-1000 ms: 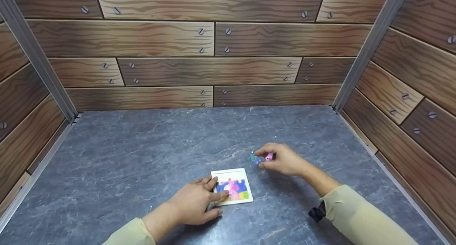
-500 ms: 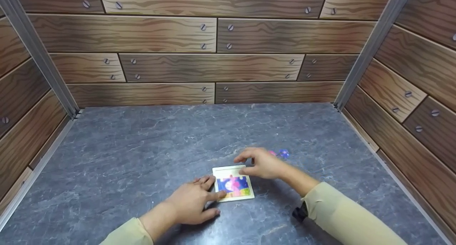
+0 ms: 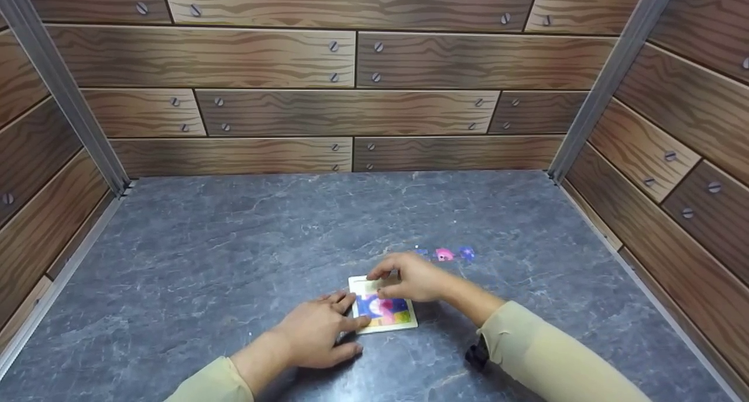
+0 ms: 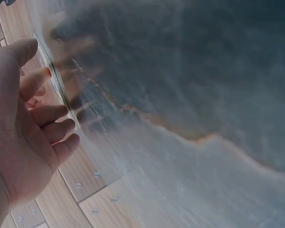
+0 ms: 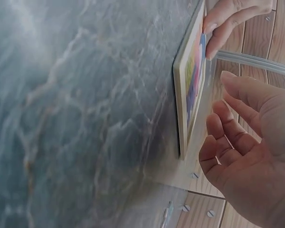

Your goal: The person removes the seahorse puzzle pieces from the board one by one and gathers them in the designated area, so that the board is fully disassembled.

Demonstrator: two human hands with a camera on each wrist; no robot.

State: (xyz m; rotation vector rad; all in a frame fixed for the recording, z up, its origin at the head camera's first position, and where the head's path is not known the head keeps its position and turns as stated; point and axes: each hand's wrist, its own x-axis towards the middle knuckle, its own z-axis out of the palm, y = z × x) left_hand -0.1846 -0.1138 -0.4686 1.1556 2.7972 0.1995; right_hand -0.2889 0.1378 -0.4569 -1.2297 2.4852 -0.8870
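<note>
A small square puzzle tray with a pale frame lies on the table. Pink, blue and green pieces fill its lower part, and a pale strip shows bare at the top. My left hand rests at the tray's left edge, its fingertips on the frame and the picture. Over the tray's upper right hovers my right hand, fingers loosely bent and thumb apart. In the right wrist view the right hand is beside the tray, with nothing visible between its fingers. In the left wrist view, the left hand's fingers touch the tray edge.
Beyond the right hand lie a pink puzzle piece, a blue piece and another bluish piece, partly hidden by that hand. The grey marbled tabletop is bounded by wood-patterned walls.
My right hand has moved left and nearer, from the loose pieces to above the tray, uncovering the pink and blue pieces. The left hand has stayed on the tray.
</note>
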